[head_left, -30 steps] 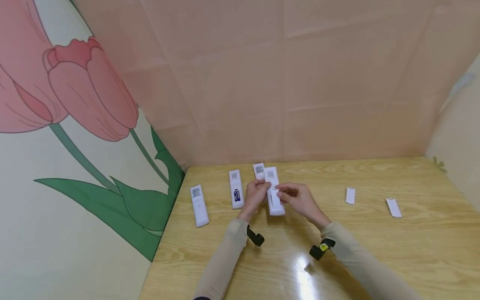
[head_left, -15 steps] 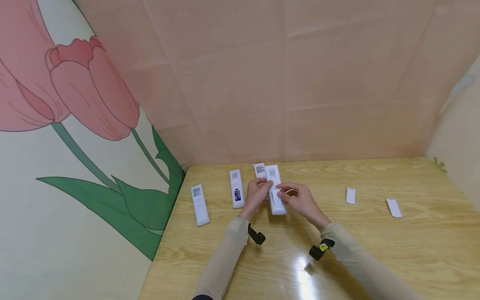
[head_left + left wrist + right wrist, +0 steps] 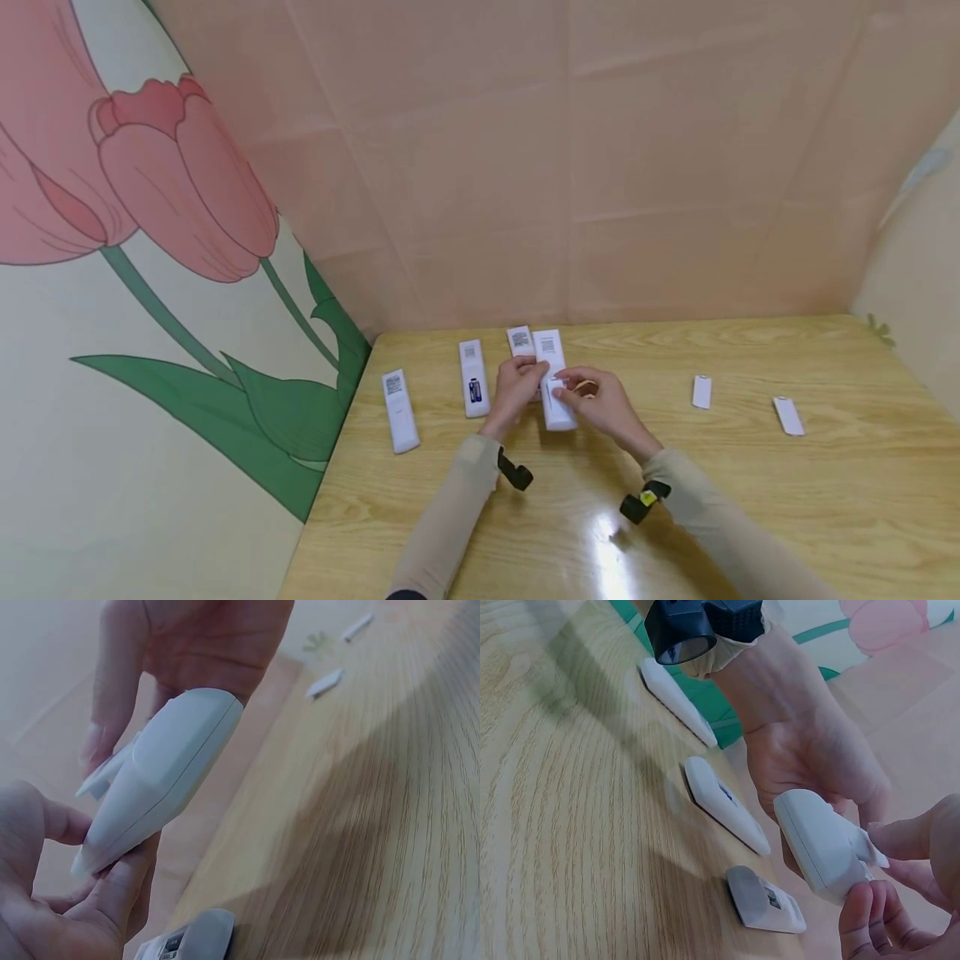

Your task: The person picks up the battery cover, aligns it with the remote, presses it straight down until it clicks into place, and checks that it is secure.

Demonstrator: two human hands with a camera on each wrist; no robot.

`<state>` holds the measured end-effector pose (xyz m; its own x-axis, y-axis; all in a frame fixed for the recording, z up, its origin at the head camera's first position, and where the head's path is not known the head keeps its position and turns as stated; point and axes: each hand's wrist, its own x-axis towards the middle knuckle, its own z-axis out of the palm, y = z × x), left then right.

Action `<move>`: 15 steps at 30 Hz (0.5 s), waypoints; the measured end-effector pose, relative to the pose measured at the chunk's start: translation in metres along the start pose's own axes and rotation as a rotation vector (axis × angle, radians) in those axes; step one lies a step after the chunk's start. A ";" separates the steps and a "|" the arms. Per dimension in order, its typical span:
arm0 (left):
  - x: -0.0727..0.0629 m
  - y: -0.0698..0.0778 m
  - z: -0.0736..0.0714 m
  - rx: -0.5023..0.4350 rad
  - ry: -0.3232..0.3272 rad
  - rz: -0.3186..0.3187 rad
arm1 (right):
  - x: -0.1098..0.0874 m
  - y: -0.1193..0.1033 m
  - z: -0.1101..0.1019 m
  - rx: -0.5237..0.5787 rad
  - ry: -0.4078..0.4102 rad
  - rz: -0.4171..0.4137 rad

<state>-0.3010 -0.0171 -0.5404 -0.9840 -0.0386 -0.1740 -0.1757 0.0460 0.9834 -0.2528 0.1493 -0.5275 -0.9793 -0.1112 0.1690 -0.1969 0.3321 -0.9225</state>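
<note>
My left hand (image 3: 517, 387) grips a white remote control (image 3: 549, 343) above the table, back side up, with the thumb on one face and fingers beneath. At its lower half, my right hand (image 3: 603, 404) pinches the white battery cover (image 3: 874, 851) between thumb and fingers. The left wrist view shows this cover (image 3: 109, 774) tilted, one end standing off the remote's back. The battery compartment under it is hidden. Behind the left hand lies another remote (image 3: 520, 340), partly covered by the hand; in the right wrist view dark batteries (image 3: 772, 898) show in its back.
Left of the hands, one remote (image 3: 471, 354) lies with its compartment uncovered and dark batteries (image 3: 475, 390) inside. Farther left is a remote (image 3: 401, 412) with its cover on. Two loose battery covers (image 3: 701, 392) (image 3: 788, 416) lie on the wooden table (image 3: 862, 500) to the right.
The held remote has shifted slightly right along with the left hand. The right hand stays at the cover, its grip nearly unchanged. Everything on the table is still.
</note>
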 end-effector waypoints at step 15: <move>-0.003 0.007 -0.002 0.019 0.001 0.025 | -0.004 0.000 0.003 -0.027 0.054 0.026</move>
<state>-0.2989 -0.0187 -0.5323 -0.9881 -0.0385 -0.1491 -0.1514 0.0661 0.9863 -0.2493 0.1465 -0.5295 -0.9850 -0.0519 0.1647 -0.1723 0.3593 -0.9172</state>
